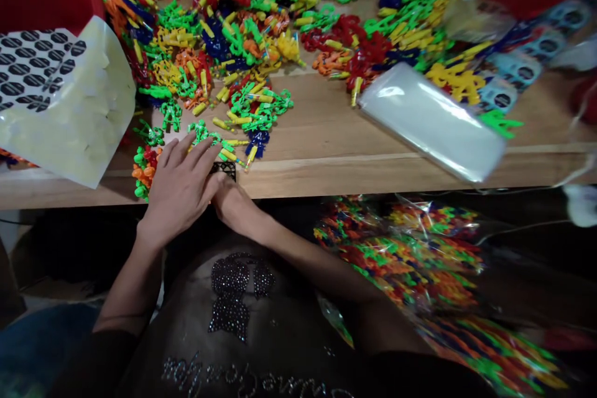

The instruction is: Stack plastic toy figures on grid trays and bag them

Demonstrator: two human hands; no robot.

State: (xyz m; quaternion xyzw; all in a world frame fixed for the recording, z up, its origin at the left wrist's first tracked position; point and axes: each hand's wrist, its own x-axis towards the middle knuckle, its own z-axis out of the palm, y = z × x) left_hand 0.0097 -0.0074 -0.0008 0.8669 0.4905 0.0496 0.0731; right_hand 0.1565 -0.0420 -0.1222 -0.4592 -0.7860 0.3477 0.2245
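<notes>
Dark shirt cloth point(186, 317) with glittering studs lies closest, below both wrists. Past it, the left hand point(180, 183) reaches forward palm down, its forearm rising steeply, its fingers slightly parted and gently bent. It looks fairly open; whether anything is pinched beneath the palm cannot be told. The right hand point(228, 196) comes in at a long slant, wrist bent, its knuckles tucked against the left thumb side. Its fingers are hidden, so neither their opening nor any hold can be judged.

Green toy figures point(203, 132) lie at the left fingertips, and a black patterned piece point(226, 169) shows just beyond the right hand. Orange, red and green pieces point(142, 171) sit just left of the left hand.

Both wrists cross the near edge of the wooden table point(308, 161). Bare wood runs rightward from the right hand to a clear plastic packet point(433, 118). Farther left of the left hand, a pale sheet point(91, 118) brings its corner near the edge; ahead of both hands, a heap of colorful figures point(224, 25) limits the space.
</notes>
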